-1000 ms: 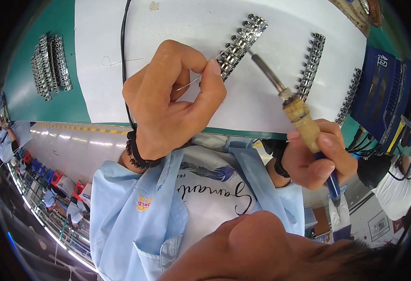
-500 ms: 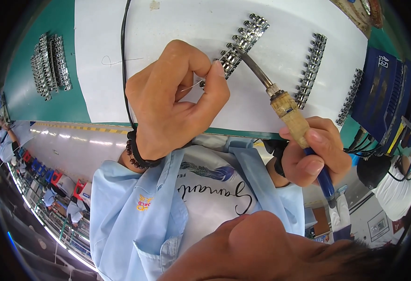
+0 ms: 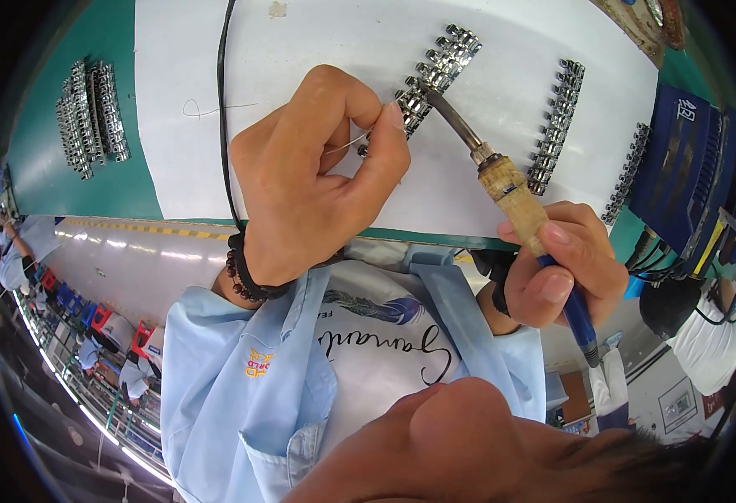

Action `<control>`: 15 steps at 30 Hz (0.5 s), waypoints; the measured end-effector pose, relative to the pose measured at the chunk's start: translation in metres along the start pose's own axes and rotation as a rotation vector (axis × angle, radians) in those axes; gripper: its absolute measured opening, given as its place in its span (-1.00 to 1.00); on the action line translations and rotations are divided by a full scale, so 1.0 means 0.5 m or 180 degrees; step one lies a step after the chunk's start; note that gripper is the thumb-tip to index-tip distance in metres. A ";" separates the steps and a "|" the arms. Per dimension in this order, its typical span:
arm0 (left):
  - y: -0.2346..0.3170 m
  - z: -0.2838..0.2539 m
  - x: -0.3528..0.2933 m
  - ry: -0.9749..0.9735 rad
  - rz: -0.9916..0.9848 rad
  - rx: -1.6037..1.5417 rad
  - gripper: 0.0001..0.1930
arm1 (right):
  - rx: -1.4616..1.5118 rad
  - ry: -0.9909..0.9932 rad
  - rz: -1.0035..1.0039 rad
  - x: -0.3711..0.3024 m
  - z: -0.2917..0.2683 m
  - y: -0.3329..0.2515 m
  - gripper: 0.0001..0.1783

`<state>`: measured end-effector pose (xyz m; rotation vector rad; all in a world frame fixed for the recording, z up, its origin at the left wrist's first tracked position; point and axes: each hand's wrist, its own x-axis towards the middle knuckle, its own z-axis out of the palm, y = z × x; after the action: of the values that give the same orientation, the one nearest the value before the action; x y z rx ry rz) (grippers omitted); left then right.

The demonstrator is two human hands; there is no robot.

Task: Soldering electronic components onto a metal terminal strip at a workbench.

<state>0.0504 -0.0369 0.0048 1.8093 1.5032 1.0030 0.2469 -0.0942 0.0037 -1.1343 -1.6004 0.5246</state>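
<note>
My left hand [image 3: 318,180] pinches a thin solder wire [image 3: 344,146] between thumb and forefinger; its tail loops back under the palm. The fingertips sit beside a slanted row of shiny metal connector-like parts [image 3: 448,60] and cover part of its near end. In my right hand [image 3: 565,272] is a soldering iron [image 3: 519,205] with a worn tan grip and blue handle, held like a pen. Its dark tip touches or nearly touches the middle of that row, close to my left fingertips; the exact contact is too small to tell.
White paper [image 3: 318,42] covers much of the green table [image 3: 33,180]. More metal rows lie right [image 3: 557,126] and far right [image 3: 628,174], with several bunched at left [image 3: 91,117]. A black cable [image 3: 221,109] crosses beside a loose wire curl [image 3: 204,111]. A blue box [image 3: 678,168] stands at right.
The iron's handle and my right hand have shifted slightly left, while the tip stays at the same row. My left hand has moved only a little, still pinching the solder wire.
</note>
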 end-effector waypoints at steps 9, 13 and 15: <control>-0.005 -0.005 -0.005 0.0036 -0.0009 -0.0117 -0.82 | 0.0259 0.0120 -0.0093 -0.003 -0.008 0.010 -0.68; -0.008 -0.006 -0.003 0.0004 0.0040 -0.0145 -0.81 | 0.0302 0.0040 -0.0015 -0.001 -0.006 0.010 -0.70; -0.009 -0.007 -0.002 -0.0012 0.0019 -0.0139 -0.81 | 0.0345 0.0011 0.0049 0.000 -0.005 0.009 -0.70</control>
<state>0.0448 -0.0371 0.0030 1.7855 1.4634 1.0269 0.2509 -0.0925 0.0011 -1.0664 -1.5425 0.6121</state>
